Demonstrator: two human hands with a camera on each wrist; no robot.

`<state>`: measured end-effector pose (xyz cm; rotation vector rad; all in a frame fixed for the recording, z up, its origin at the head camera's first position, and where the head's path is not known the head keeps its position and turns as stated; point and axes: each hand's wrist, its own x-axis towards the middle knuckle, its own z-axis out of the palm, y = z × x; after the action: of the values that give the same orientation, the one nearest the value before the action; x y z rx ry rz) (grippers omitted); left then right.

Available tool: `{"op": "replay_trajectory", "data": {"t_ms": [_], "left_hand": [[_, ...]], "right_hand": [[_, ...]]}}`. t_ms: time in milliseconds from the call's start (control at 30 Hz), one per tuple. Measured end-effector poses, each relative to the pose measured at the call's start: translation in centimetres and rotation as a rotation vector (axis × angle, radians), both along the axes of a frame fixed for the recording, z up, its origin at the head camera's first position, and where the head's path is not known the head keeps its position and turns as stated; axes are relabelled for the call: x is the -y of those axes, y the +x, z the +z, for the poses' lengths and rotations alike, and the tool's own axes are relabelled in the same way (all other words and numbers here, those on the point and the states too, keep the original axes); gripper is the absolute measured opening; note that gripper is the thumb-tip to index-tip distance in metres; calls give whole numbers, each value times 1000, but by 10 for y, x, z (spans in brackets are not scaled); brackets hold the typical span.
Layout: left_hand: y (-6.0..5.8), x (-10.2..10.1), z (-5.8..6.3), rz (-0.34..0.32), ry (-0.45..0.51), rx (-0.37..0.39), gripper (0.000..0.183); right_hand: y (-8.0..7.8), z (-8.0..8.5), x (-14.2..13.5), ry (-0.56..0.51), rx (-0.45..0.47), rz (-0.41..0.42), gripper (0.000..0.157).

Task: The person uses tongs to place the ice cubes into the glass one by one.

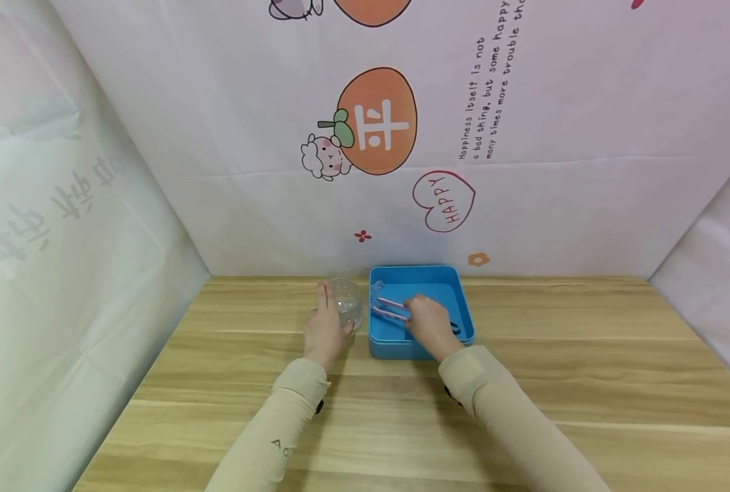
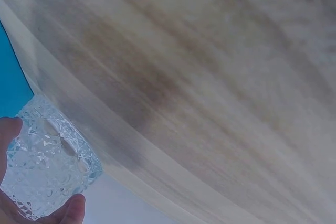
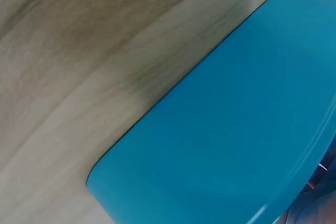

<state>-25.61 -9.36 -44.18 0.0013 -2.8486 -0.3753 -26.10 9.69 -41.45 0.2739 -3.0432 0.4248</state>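
Observation:
My left hand [image 1: 324,333] grips a clear glass bowl [image 1: 349,301] with a faceted surface, standing just left of a blue box [image 1: 396,350]. In the left wrist view, the thumb and a fingertip lie on either side of the glass. My right hand [image 1: 429,324], over the open box, pinches pink tongs [image 1: 391,316] whose arms point left. By their tips, along the box's left inner wall, is a small clear piece [image 1: 377,290]; I cannot tell whether the tongs hold it. The right wrist view shows mostly the box's outer wall [image 3: 210,124].
A small dark object [image 1: 455,329] lies in the box's right front corner, beside the right wrist. The box stands near the back edge of the wooden table [image 1: 562,383]. A printed white cloth [image 1: 266,205] hangs behind it, with more cloth at both sides.

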Motion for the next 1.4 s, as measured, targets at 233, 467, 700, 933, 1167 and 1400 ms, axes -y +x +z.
{"op": "replay_trajectory", "data": {"t_ms": [233, 467, 700, 933, 1167, 1400], "left_hand": [[0, -2, 1, 4, -11, 0, 96], [1, -3, 1, 9, 6, 12, 95], [0, -3, 1, 3, 2, 29, 95], [0, -3, 0, -2, -3, 21, 97], [1, -3, 0, 1, -3, 17, 96], [1, -4, 0, 2, 11, 29, 95]], "right_hand": [[-2, -3, 0, -6, -6, -8, 32], [-1, -3, 3, -20, -15, -7, 30], [0, -3, 3, -28, -17, 0, 30], [-1, -3, 2, -25, -17, -5, 30], [0, -3, -4, -20, -46, -1, 30], [0, -3, -12, -29, -66, -6, 30]]}}
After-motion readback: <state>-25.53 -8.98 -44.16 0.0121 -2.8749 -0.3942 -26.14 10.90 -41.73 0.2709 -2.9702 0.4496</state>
